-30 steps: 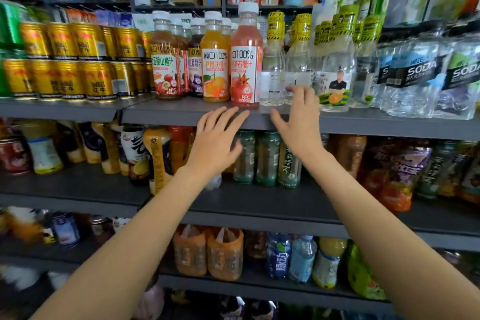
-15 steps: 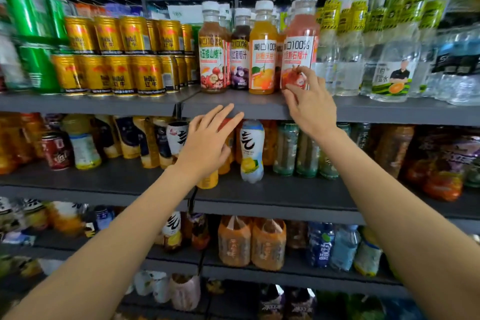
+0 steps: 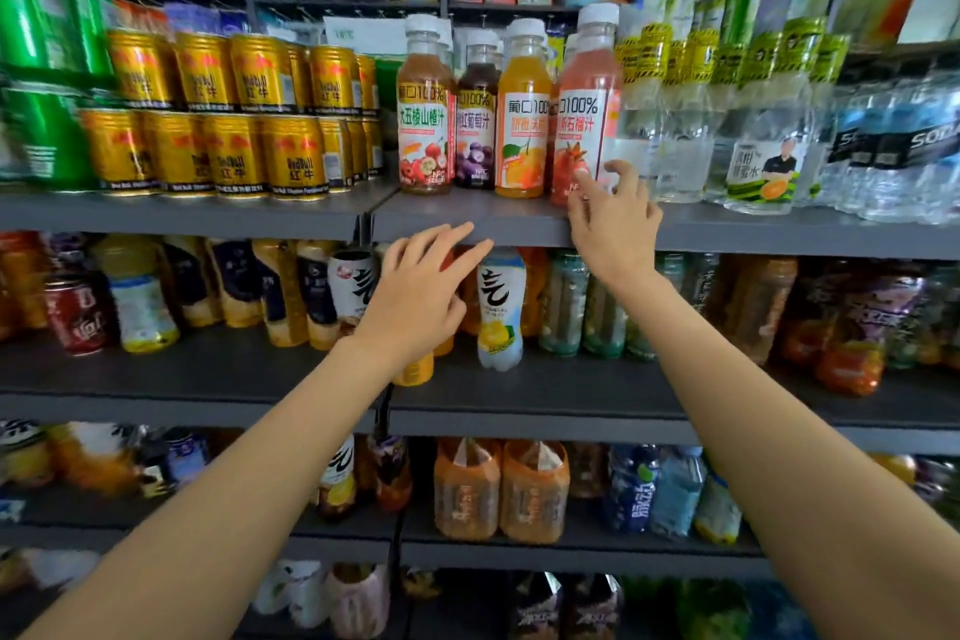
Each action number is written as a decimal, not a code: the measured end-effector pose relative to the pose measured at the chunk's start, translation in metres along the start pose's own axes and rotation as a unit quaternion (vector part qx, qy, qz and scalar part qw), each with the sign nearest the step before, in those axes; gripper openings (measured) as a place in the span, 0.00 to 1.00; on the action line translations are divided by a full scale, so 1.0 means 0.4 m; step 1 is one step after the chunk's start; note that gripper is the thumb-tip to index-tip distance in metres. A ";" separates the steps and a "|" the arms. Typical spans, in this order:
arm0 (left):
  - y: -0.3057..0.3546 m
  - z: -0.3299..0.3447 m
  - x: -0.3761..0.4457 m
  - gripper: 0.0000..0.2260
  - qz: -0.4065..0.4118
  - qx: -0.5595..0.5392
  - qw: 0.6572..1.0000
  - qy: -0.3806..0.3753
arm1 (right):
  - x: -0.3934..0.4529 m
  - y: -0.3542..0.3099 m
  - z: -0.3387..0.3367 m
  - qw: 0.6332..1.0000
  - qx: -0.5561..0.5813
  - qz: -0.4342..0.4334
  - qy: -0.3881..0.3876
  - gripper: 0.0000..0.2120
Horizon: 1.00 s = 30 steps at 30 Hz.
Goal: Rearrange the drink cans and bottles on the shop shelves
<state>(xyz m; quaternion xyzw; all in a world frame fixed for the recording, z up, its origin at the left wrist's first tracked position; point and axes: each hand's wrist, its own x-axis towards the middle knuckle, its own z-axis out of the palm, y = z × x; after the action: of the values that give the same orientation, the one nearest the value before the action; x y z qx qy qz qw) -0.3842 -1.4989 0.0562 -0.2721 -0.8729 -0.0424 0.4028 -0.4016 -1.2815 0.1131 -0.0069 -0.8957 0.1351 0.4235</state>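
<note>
Right hand (image 3: 613,224): the foot of the pink juice bottle (image 3: 587,104) is being touched by spread, loosely bent fingers; nothing is being gripped.
Left hand (image 3: 421,296): it is being held wide, fingers straight and empty, below and left of the pink juice bottle, in front of the shelf edge (image 3: 467,224).
Pink juice bottle: it is being kept upright on that shelf, just right of the orange juice bottle (image 3: 522,109).
Gold cans (image 3: 234,120): they are being displayed in two stacked tiers, well left of the pink juice bottle.
Clear water bottles (image 3: 691,120): they are being shown just right of the pink juice bottle.
</note>
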 end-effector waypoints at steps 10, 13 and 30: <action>-0.135 -0.032 -0.302 0.18 -0.202 0.027 0.977 -0.055 | -0.204 -0.245 0.112 0.927 0.292 -0.225 0.068 0.13; -0.213 -0.047 -0.425 0.17 -0.254 0.055 0.960 -0.105 | -0.313 -0.323 0.193 0.910 0.302 -0.283 -0.030 0.15; -0.736 -0.126 -0.979 0.24 -0.346 -0.061 0.865 -0.358 | -0.718 -0.892 0.743 0.830 0.306 -0.022 -0.466 0.35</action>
<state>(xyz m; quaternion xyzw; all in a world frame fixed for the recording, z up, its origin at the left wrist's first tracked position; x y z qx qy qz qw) -0.2933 -1.9362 -0.1517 0.0271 -0.9909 -0.1320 0.0043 -0.4070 -1.7320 -0.1954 0.2067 -0.8995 0.3800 -0.0607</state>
